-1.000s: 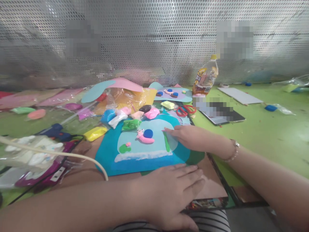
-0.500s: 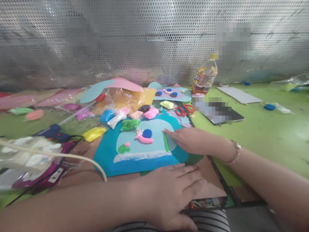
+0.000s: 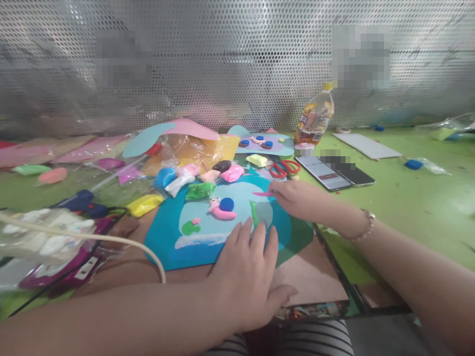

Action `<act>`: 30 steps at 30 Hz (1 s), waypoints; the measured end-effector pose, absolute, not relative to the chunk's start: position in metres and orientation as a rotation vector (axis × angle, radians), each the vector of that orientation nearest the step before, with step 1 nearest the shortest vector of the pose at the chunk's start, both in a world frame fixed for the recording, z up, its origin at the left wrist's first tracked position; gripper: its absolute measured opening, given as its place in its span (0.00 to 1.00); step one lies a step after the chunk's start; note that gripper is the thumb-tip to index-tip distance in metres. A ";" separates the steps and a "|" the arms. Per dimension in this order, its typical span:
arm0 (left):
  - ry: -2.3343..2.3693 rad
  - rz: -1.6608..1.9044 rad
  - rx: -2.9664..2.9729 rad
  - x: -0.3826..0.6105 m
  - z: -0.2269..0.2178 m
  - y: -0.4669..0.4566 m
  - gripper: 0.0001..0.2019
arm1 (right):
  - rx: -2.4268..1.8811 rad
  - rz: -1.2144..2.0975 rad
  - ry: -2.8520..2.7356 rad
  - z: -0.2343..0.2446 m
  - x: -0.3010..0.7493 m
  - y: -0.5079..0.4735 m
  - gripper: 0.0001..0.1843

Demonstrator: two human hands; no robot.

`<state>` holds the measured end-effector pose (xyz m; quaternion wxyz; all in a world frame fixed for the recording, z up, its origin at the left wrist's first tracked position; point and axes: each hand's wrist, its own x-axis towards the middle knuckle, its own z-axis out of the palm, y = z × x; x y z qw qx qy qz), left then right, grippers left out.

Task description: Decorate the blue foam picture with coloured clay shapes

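Observation:
My left hand (image 3: pixel 247 277) lies with spread fingers on the lower edge of the blue paper picture (image 3: pixel 163 247), its fingertips by a green clay stem (image 3: pixel 254 212). Between the fingers of my right hand (image 3: pixel 297 198) is a thin pink pointed clay tool (image 3: pixel 261 194), its tip just above that stem. A pink clay snail (image 3: pixel 222 214) with a blue shell sits mid-picture. To its lower left is a green clay lily pad (image 3: pixel 190 228) with a small pink flower. A white clay strip (image 3: pixel 202 240) runs across the lower part.
Bagged clay lumps (image 3: pixel 200 191) lie behind the picture, with red-handled scissors (image 3: pixel 285 169) to their right. A phone (image 3: pixel 322 173) and a drink bottle (image 3: pixel 315 118) stand farther right. A power strip (image 3: pixel 83 267), a cable (image 3: pixel 122 241) and a blue glue gun (image 3: pixel 79 200) are at left.
My left hand has moved up from the board onto the picture's lower edge. My right hand has shifted slightly up and right, and the pink tool now shows in it.

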<state>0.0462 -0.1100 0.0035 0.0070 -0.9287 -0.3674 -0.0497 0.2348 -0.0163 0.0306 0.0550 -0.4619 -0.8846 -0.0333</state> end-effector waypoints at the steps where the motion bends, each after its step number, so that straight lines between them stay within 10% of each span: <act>1: -1.174 -0.121 -2.906 0.047 0.005 -0.109 0.39 | -1.423 -0.090 -2.703 0.031 0.234 -0.017 0.14; 30: -1.120 -0.295 -3.093 0.047 0.003 -0.099 0.29 | -1.367 0.138 -2.845 0.019 0.207 -0.035 0.24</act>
